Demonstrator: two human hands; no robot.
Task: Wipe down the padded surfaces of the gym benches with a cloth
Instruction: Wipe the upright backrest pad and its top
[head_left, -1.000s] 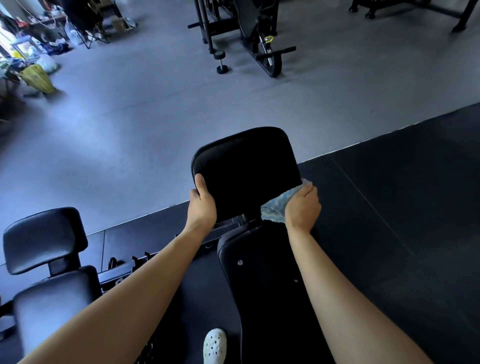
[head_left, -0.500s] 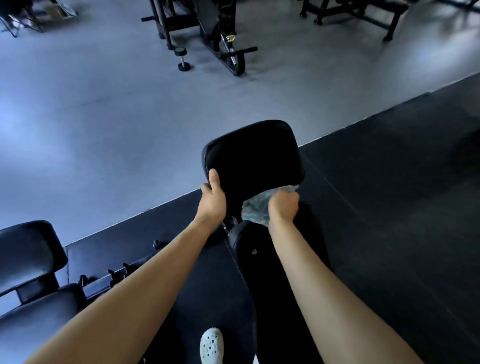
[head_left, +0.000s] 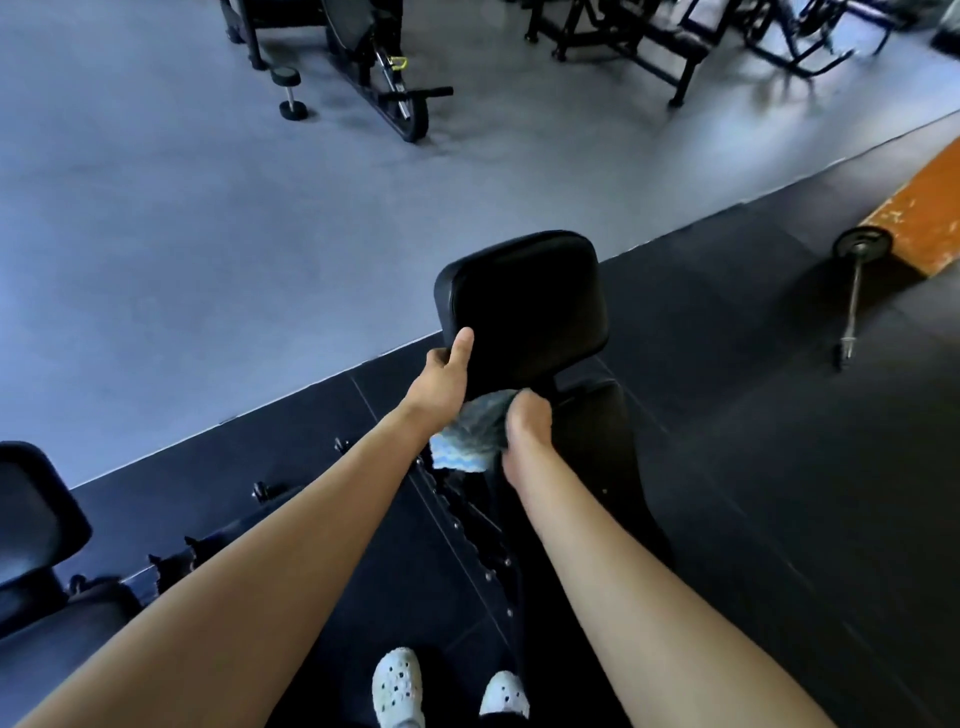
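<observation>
Forearms stretched forward over the black bench, whose upper pad stood tilted above the long lower one. A neighbouring bench was cut off by the left edge, and the dark frame beneath both was hard to make out. The left hand had its grip clamped on the upper pad's left edge, thumb lying up the front face, fingers hidden behind. The right hand, just below that pad's bottom edge, had its grip closed round the cloth, fingertips lost in the folds. Bunched and blue-grey, the cloth sat between the two wrists, a paler wavy-patterned fold hanging down. Whether it touched the pad could not be told.
</observation>
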